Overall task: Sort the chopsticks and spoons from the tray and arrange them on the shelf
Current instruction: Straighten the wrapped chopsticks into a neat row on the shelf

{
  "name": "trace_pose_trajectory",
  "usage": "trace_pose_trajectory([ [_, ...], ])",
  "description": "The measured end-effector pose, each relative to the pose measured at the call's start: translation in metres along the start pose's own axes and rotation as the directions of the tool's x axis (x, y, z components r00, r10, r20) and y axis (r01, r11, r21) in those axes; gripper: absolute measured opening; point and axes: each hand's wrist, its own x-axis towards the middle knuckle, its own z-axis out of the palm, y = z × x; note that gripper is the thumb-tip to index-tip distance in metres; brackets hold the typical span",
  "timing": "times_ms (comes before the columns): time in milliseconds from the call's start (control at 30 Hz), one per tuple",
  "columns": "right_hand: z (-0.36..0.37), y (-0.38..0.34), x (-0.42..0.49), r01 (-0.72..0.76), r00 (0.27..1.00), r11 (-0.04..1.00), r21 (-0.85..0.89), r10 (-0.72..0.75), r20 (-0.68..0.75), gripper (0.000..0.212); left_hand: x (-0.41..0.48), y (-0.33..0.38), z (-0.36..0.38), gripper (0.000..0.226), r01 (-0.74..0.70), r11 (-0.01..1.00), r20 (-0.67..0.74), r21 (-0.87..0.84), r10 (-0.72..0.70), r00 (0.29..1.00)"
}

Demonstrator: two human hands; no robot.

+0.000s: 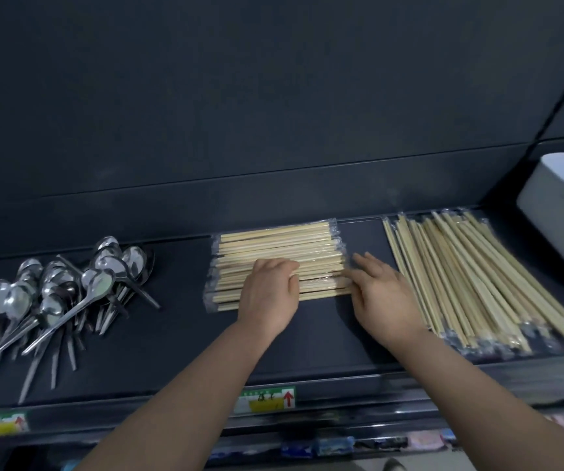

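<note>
While the left hand curls a narrow grip onto the flat stack of plastic-wrapped bamboo chopsticks, the right hand, grip wide, fingers straight, touches its end.

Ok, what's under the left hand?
The left hand rests on the middle stack of wrapped chopsticks, lying crosswise on the shelf. The sticks beneath the palm are covered, so whether its curled fingers pinch any is unclear.

2 price labels, packets below
</note>
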Motion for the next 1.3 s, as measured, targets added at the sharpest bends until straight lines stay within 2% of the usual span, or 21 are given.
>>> trace_pose_trajectory([
  [100, -0.025, 0.03, -0.006, -0.082, 0.997, 0.992, -0.092, 0.081, -0.017, 0.03, 0.012, 0.038, 0.014, 0.033, -0.046, 0.996, -0.005, -0.076, 0.045, 0.999],
  [200, -0.05, 0.067, -0.014, -0.183, 0.983, 0.974, -0.132, 0.178, -0.051, 0.032, 0.028, 0.077, 0.03, 0.033, -0.025, 0.986, 0.088, -0.166, 0.04, 0.995],
  [333, -0.076, 0.116, -0.024, -0.282, 0.959, 0.946, -0.162, 0.278, -0.05, 0.039, 0.047, 0.123, 0.059, 0.033, 0.042, 0.991, 0.223, -0.124, -0.014, 0.975],
  [400, -0.085, 0.136, -0.026, -0.292, 0.955, 0.939, -0.182, 0.297, -0.004, 0.043, 0.056, 0.145, 0.07, 0.036, 0.127, 0.987, 0.257, -0.098, -0.099, 0.961],
  [500, -0.092, 0.157, -0.027, -0.274, 0.953, 0.951, -0.147, 0.289, 0.091, 0.044, 0.067, 0.175, 0.083, 0.054, 0.24, 0.971, 0.271, -0.024, -0.224, 0.936],
  [600, -0.092, 0.169, -0.028, -0.217, 0.959, 0.973, -0.085, 0.228, 0.17, 0.035, 0.075, 0.2, 0.098, 0.073, 0.317, 0.947, 0.283, 0.041, -0.316, 0.906],
  [667, -0.091, 0.174, -0.029, -0.184, 0.964, 0.98, -0.075, 0.195, 0.183, 0.031, 0.08, 0.212, 0.107, 0.071, 0.358, 0.932, 0.287, 0.062, -0.361, 0.888],
  [700, -0.09, 0.176, -0.03, -0.176, 0.964, 0.982, -0.069, 0.186, 0.189, 0.031, 0.083, 0.216, 0.11, 0.061, 0.38, 0.924, 0.296, 0.05, -0.377, 0.878],
  [800, -0.092, 0.181, -0.03, -0.155, 0.963, 0.986, -0.057, 0.164, 0.214, 0.034, 0.088, 0.226, 0.113, 0.018, 0.434, 0.9, 0.317, -0.046, -0.399, 0.861],
  [967, -0.096, 0.186, -0.029, -0.137, 0.965, 0.99, -0.011, 0.136, 0.224, 0.031, 0.088, 0.226, 0.114, 0.014, 0.502, 0.835, 0.338, -0.225, -0.417, 0.844],
  [1067, -0.098, 0.186, -0.026, -0.117, 0.978, 0.992, 0.041, 0.108, 0.179, 0.032, 0.088, 0.215, 0.105, 0.014, 0.517, 0.781, 0.305, -0.35, -0.427, 0.851],
  [1133, -0.099, 0.183, -0.02, -0.117, 0.986, 0.981, 0.154, 0.096, 0.134, 0.035, 0.088, 0.211, 0.094, 0.016, 0.503, 0.706, 0.281, -0.499, -0.417, 0.864],
  [1200, -0.101, 0.174, -0.012, -0.13, 0.989, 0.939, 0.318, 0.099, 0.113, 0.034, 0.086, 0.211, 0.078, 0.011, 0.454, 0.573, 0.278, -0.682, -0.371, 0.886],
  [1233, -0.101, 0.168, -0.007, -0.144, 0.986, 0.904, 0.403, 0.096, 0.136, 0.033, 0.085, 0.211, 0.071, 0.01, 0.406, 0.52, 0.256, -0.752, -0.338, 0.906],
  [1300, -0.103, 0.154, 0.001, -0.2, 0.962, 0.804, 0.559, 0.053, 0.268, 0.042, 0.081, 0.212, 0.055, 0.007, 0.276, 0.482, 0.169, -0.831, -0.254, 0.952],
])
